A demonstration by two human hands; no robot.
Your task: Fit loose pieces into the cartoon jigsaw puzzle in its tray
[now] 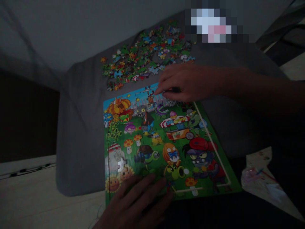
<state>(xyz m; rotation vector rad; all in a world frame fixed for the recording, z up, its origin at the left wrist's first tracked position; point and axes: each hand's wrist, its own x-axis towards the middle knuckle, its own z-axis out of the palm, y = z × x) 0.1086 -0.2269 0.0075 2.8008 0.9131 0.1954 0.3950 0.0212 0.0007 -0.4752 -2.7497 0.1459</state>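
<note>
A cartoon jigsaw puzzle [152, 149] of plants and zombies lies assembled on a green board, tilted across a grey cushion. A pale gap [122, 164] shows at its lower left. My right hand [188, 84] lies over the puzzle's far edge, fingertips on the picture, with a dark shape half hidden under the fingers. My left hand [135, 200] rests on the near edge, its fingers close together, holding nothing I can see. Beyond the board, a heap of loose puzzle pieces [145, 55] lies scattered on the cushion.
The grey cushion [78, 133] carries everything and ends above a pale floor [35, 197]. A pixelated, blurred patch [207, 24] hides something at the top right. Dark clothing fills the lower right, beside a pale sheet with small coloured items [259, 176].
</note>
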